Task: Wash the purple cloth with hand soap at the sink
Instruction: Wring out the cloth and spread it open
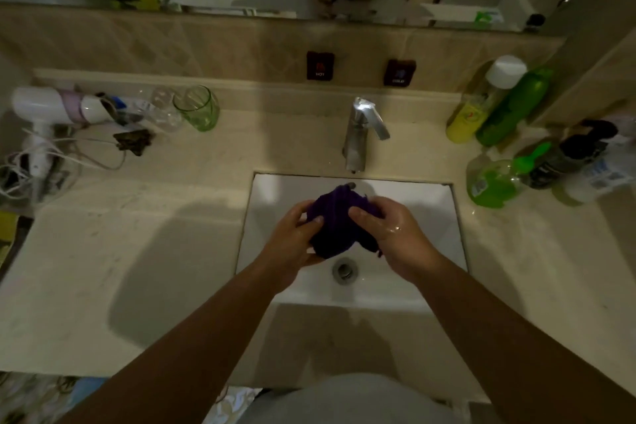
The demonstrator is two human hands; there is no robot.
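Purple cloth (335, 222): bunched, gripped between left hand (295, 238) and right hand (395, 230), fingers curled. Risk: wet grip slips, cloth drops onto drain (345, 270) below.

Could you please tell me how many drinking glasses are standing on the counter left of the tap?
2: a green glass nearest the tap and a clear glass beside it, toward the hair dryer. Clutter there could hide another.
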